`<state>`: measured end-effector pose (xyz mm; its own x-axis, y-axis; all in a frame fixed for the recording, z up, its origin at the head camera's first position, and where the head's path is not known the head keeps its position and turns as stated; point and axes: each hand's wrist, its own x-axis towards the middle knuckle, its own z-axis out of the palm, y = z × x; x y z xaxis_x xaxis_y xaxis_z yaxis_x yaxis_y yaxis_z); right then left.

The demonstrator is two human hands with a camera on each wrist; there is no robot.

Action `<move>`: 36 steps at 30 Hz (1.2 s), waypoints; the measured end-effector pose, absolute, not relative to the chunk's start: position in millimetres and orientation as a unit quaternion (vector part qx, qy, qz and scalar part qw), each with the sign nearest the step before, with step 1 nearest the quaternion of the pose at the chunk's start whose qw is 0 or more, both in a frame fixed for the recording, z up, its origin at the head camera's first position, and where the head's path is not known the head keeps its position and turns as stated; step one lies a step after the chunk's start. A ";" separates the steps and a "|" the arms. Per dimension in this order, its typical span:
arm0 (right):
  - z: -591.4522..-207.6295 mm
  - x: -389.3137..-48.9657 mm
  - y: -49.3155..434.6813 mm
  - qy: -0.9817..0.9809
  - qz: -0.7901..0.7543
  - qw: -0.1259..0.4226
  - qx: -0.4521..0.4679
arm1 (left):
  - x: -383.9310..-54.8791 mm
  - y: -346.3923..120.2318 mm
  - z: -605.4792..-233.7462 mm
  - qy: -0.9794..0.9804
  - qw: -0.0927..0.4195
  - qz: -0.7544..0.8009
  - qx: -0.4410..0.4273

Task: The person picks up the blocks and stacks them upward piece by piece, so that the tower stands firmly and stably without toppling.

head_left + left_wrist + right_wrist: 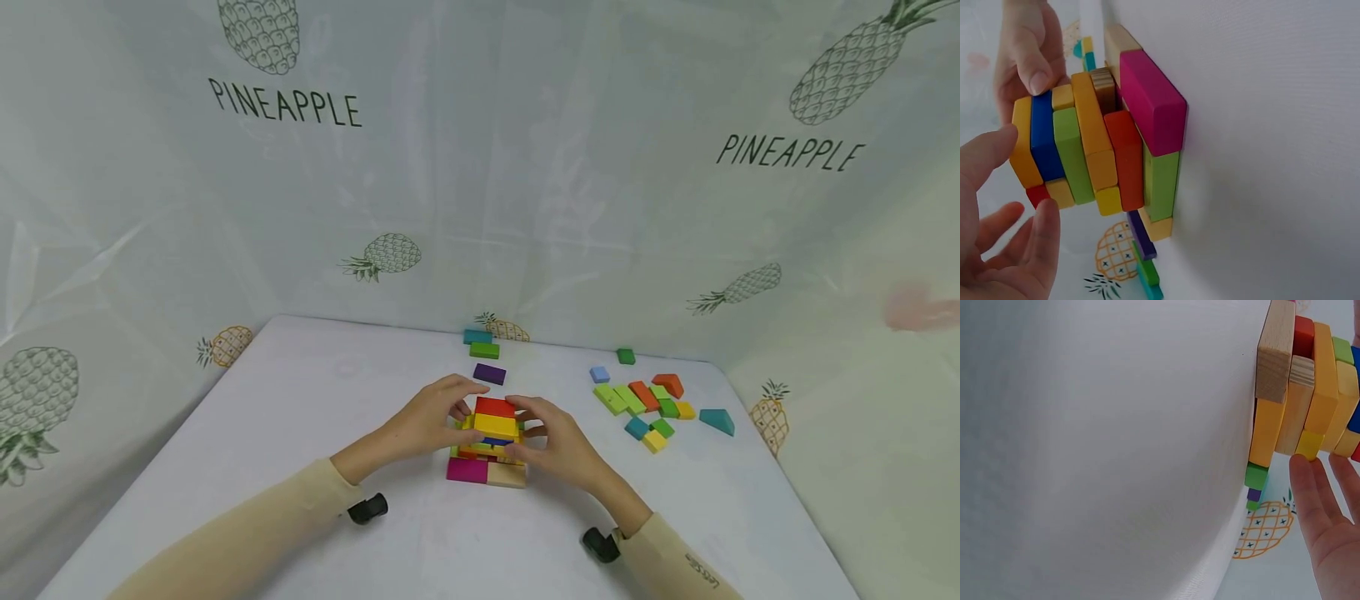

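A layered stack of coloured wooden blocks stands between both hands, with a red block and a yellow block on top. Its base has a magenta block and a plain wood block along the front. My left hand curves loosely around the left side; its thumb is at the top yellow-orange block, a fingertip by the lower corner. From the right side, my right hand touches the stack. Its thumb meets the blue block, and fairly straight fingers reach the stack's back.
Behind the stack lie a purple block, a green block and a teal block. Several loose blocks are scattered to the right, among them a teal triangle and a light-blue block. A pineapple-printed sheet surrounds the white table.
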<state>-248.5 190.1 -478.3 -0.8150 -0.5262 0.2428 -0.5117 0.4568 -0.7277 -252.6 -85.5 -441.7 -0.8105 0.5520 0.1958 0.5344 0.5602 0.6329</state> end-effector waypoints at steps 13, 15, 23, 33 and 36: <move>-479.2 -248.5 189.6 0.855 -0.423 0.007 -0.302 | -253.3 -82.4 -448.3 0.889 0.028 0.357 0.287; -478.4 -248.2 189.3 0.855 -0.423 0.007 -0.300 | -253.4 -82.3 -448.6 0.888 0.030 0.358 0.286; -478.2 -247.7 188.9 0.857 -0.420 0.003 -0.299 | -253.4 -81.9 -450.5 0.888 0.037 0.361 0.284; -478.8 -247.9 188.8 0.856 -0.422 0.003 -0.298 | -254.5 -82.8 -452.1 0.884 0.036 0.363 0.292; -477.7 -246.7 188.6 0.856 -0.425 0.004 -0.293 | -254.5 -83.4 -452.5 0.882 0.038 0.368 0.291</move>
<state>-246.7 188.6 -477.7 -0.8284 -0.5049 0.2426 -0.4985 0.4668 -0.7305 -254.5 -83.4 -452.5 -0.8277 0.5418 0.1465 0.4855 0.5602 0.6711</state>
